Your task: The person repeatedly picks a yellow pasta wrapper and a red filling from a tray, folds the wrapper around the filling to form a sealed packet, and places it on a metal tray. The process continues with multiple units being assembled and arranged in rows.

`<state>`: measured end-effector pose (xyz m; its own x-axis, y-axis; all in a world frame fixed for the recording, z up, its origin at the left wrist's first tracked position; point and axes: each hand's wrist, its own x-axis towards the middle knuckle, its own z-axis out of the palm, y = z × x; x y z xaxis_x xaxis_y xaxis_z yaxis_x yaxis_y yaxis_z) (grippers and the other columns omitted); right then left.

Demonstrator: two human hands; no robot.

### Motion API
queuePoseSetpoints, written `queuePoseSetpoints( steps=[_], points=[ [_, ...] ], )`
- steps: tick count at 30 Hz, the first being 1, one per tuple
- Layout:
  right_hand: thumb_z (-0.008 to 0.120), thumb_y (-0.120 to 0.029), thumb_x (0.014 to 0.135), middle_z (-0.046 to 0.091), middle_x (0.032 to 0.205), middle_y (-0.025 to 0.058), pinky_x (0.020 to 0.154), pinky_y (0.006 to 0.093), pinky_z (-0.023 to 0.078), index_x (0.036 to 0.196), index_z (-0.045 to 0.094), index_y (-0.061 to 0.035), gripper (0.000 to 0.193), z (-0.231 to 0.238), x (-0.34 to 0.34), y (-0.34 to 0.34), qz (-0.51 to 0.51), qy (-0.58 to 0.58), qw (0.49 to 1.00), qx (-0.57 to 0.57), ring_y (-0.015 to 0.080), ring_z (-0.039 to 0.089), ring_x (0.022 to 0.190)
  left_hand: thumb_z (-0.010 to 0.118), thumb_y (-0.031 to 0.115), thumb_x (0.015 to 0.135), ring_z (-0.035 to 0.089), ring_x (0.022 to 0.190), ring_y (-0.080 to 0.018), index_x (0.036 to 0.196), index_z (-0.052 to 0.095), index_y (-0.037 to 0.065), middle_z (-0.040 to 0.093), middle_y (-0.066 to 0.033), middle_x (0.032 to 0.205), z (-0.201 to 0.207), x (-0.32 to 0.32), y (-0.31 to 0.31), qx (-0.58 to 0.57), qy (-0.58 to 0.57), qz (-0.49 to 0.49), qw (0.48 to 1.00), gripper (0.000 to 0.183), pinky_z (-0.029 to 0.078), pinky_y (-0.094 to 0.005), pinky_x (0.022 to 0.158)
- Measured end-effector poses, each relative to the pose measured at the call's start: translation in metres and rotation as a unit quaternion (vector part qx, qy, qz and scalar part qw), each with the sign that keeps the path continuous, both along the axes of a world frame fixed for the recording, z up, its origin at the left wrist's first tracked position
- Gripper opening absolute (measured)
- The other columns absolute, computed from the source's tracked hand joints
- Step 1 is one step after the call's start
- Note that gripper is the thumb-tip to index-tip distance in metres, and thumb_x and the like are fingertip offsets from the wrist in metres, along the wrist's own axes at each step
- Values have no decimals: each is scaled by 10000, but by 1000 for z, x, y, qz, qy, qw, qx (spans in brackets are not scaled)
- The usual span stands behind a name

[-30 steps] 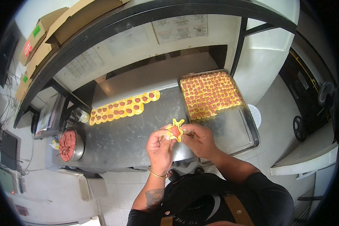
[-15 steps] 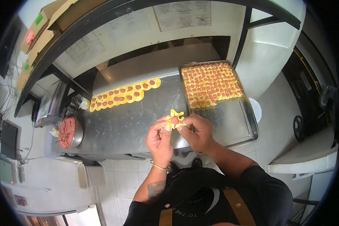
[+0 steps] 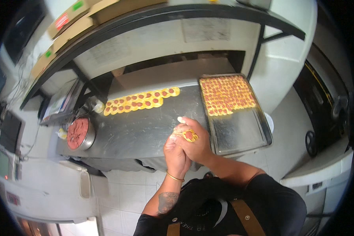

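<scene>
Over the front of the table, my two hands are closed together around a small open-topped dumpling [image 3: 190, 135], its yellow dough gathered about pink meat filling. My right hand [image 3: 200, 147] curls round it, with the filling showing at the top. Pressed against it from the left is my left hand [image 3: 176, 154], its fingers partly hidden behind the right. Farther back on the table, two overlapping rows of round yellow dough wrappers [image 3: 135, 103] each carry a dab of meat. A metal bowl [image 3: 91, 138] of pink minced meat [image 3: 78, 133] stands at the left end.
To the right, a large metal tray [image 3: 240, 135] holds tightly packed filled dumplings [image 3: 228, 94] in its far part; its near part shows bare metal. A dark shelf [image 3: 145, 24] with cardboard boxes [image 3: 72, 33] spans above the steel table [image 3: 145, 129]. Papers are stacked at left.
My hands have gone from pinching the dough's edges with fingertips to closing together around the dumpling. The folded petals are now gathered round the meat. The view has shifted slightly.
</scene>
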<state>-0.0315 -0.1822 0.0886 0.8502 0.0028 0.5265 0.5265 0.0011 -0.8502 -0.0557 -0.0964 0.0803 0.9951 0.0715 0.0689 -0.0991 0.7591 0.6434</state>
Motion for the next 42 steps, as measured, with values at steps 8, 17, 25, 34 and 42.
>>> queuePoseSetpoints(
  steps=[8, 17, 25, 34, 42],
  points=[
    [826, -194, 840, 728, 1081, 105, 940, 349, 534, 1363, 547, -22, 616, 11, -51, 40, 166, 46, 977, -122, 185, 688, 1016, 625, 85, 1033, 673, 1100, -197, 1227, 654, -2, 689, -88, 1206, -19, -72, 86, -17, 26, -35, 999, 214, 548, -355, 984],
    [835, -227, 850, 687, 1030, 73, 880, 345, 535, 1242, 561, -41, 514, -30, -108, 68, 132, 147, 978, -67, 162, 647, 948, 639, 86, 1027, 655, 1160, -206, 1211, 671, 6, 684, -83, 1244, -68, -129, 111, -46, 47, -90, 994, 203, 519, -377, 1039],
    [843, -300, 853, 707, 1024, 128, 869, 373, 543, 1226, 572, -60, 519, -19, -114, 44, 100, 97, 982, -126, 227, 689, 954, 584, 170, 1066, 663, 1160, -208, 1228, 659, 25, 690, -74, 1249, -71, -122, 101, 20, 49, -132, 990, 230, 537, -384, 1017],
    [846, -293, 837, 712, 1002, 161, 840, 396, 553, 1184, 600, -61, 485, -17, -106, -10, 28, 118, 987, -103, 325, 722, 946, 650, 106, 1025, 667, 1160, -230, 1192, 688, 5, 699, -90, 1243, -75, -92, 51, -3, 32, -221, 975, 199, 520, -392, 1045],
    [852, -183, 759, 685, 992, 154, 786, 434, 555, 1053, 652, -45, 381, -58, -35, -99, -97, -71, 980, -156, 353, 687, 921, 376, 562, 1085, 393, 1487, -293, 1597, 334, 29, 432, -122, 1614, -39, -31, -22, -2, 112, -332, 936, 740, 266, -454, 1243]
  ],
)
